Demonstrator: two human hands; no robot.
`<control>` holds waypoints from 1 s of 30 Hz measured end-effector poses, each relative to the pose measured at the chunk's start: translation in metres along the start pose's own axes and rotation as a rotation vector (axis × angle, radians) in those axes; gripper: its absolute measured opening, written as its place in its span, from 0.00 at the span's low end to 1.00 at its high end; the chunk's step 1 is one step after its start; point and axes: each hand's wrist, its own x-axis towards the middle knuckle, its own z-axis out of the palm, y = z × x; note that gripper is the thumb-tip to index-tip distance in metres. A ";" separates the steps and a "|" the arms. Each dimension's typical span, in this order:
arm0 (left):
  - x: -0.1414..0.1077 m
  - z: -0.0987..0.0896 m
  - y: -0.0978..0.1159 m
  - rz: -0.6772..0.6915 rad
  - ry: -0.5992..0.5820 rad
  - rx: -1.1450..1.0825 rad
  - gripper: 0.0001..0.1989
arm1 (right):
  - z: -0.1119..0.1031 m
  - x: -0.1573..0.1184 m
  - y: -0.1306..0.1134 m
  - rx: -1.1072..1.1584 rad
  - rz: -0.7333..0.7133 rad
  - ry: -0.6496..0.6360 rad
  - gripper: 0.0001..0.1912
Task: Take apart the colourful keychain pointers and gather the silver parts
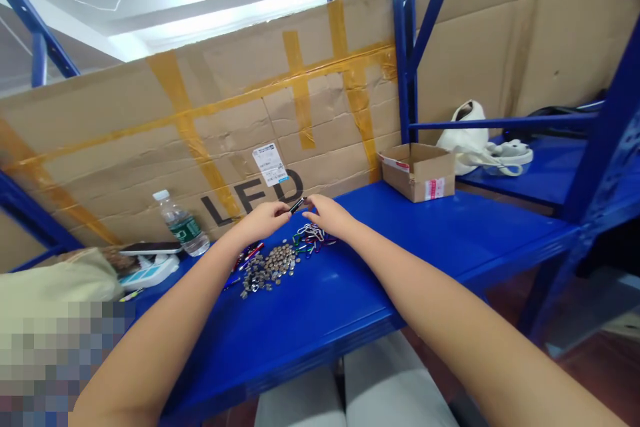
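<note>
Between my two hands, above the back part of the blue table, is a slim black pen-like item with a silvery part. My left hand is closed on its lower left end. The fingers of my right hand are pinched at its upper right end. Under and in front of my hands lie a pile of small metallic pieces, several coloured carabiner-like clips, and some red and blue pens partly hidden by my left forearm.
A clear bottle stands at the left, beside a power strip with a phone on it. An open cardboard box sits back right. A white bag lies beyond the blue frame post. Cardboard walls the back.
</note>
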 end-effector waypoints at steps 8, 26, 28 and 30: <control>-0.101 0.004 -0.013 -0.168 -0.020 -0.356 0.17 | 0.021 -0.017 -0.040 0.247 -0.199 -0.251 0.05; -0.110 0.026 -0.024 -0.033 0.164 -0.070 0.18 | 0.022 -0.033 -0.062 0.206 -0.056 -0.398 0.10; -0.110 0.027 -0.025 -0.037 0.128 -0.048 0.18 | 0.022 -0.034 -0.061 0.221 -0.034 -0.415 0.10; -0.110 0.029 -0.024 -0.023 0.127 -0.014 0.17 | 0.023 -0.034 -0.059 0.246 -0.024 -0.453 0.11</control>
